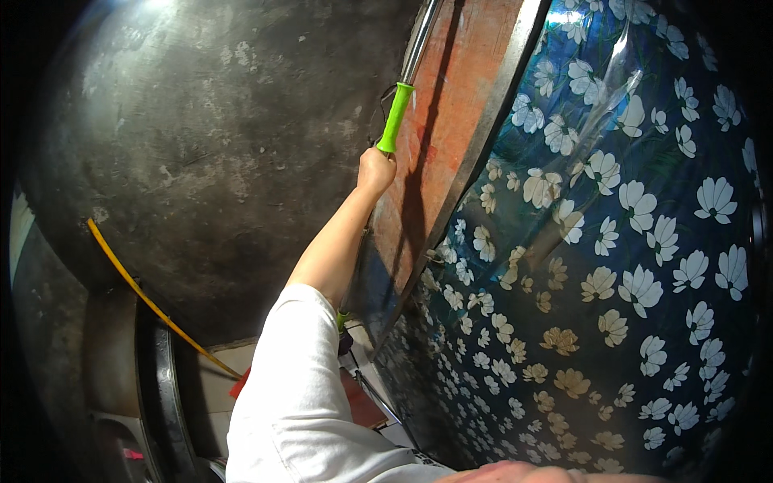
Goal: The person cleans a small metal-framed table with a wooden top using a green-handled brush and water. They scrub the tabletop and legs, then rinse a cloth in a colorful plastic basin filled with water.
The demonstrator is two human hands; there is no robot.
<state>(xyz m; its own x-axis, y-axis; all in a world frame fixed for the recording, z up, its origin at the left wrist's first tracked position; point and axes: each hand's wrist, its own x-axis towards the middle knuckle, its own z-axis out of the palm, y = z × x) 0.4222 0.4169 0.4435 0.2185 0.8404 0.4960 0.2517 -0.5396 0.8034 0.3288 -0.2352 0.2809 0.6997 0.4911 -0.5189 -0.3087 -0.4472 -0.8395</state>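
My left hand (375, 171), on an outstretched arm in a white sleeve, is closed around the pole just below a bright green grip (396, 118). A shiny metal pole (421, 43) runs up from that grip and leaves the picture at the top. What is fixed to its far end is out of view. Beside the hand stands a reddish, worn panel (465, 72), on which the pole casts a dark shadow. My right hand is out of view.
A dark, stained wall (199, 133) rises at left. Blue glossy sheeting with white flowers (604, 241) spreads across the right, along a metal edge strip (483, 142). A yellow hose (148, 302) hangs down toward the tiled floor (208, 389). A dark metal trough-like piece (166, 374) stands lower left.
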